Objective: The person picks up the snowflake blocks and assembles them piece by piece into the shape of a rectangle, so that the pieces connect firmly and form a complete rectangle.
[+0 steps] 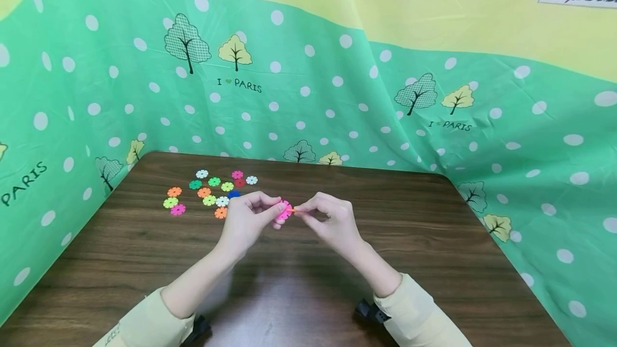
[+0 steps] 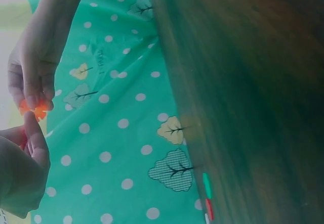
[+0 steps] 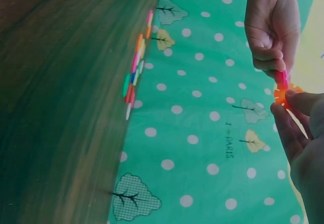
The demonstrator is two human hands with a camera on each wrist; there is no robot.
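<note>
My left hand [image 1: 248,221] pinches a pink notched disc [image 1: 286,210] between thumb and fingers, its flat face turned toward the head camera. Opposite it, my right hand [image 1: 333,223] pinches an orange notched disc [image 3: 281,96], which appears edge-on in the head view. The two discs meet at their edges, the orange one standing crosswise to the pink one. Both hands are raised over the table, as the wrist views show. In the left wrist view the orange disc [image 2: 36,108] shows its slotted rim, while the pink one is mostly hidden behind fingers.
Several loose notched discs lie on the dark wooden table [image 1: 414,213] beyond and left of the hands, among them a green disc [image 1: 195,184], a magenta disc [image 1: 178,209] and an orange disc [image 1: 220,212]. A green dotted cloth [image 1: 308,106] stands around the table's far and side edges.
</note>
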